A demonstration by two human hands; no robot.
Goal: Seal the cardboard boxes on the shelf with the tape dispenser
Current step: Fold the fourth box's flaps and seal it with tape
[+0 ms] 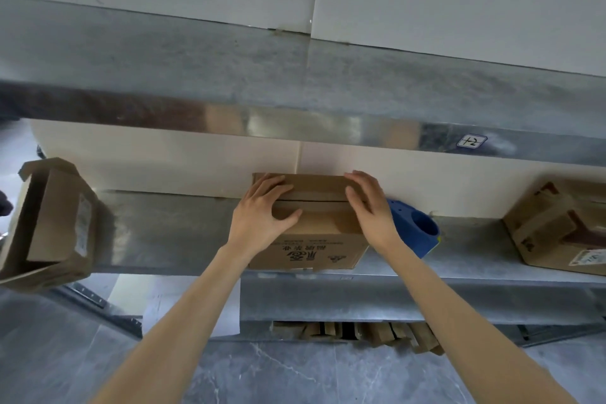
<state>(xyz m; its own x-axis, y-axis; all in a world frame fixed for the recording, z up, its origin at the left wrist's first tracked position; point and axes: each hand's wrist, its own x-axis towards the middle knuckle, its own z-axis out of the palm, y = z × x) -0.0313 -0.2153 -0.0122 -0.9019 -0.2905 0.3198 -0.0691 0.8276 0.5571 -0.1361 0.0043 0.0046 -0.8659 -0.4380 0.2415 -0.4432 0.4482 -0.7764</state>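
Note:
A brown cardboard box [314,239] with printed characters on its front stands at the middle of the metal shelf [164,233]. My left hand [262,210] lies on the left end of its top flaps with the fingers spread flat. My right hand [369,203] presses the right end of the same flaps, fingers straight. Just right of the box, partly behind my right wrist, a blue tape dispenser [416,229] lies on the shelf. Neither hand touches it.
An open cardboard box [49,223] sits tilted at the shelf's left end and a third box [560,229] stands at the right. A metal shelf [295,102] hangs close overhead. Flattened cardboard pieces [360,333] lie under the shelf on the grey floor.

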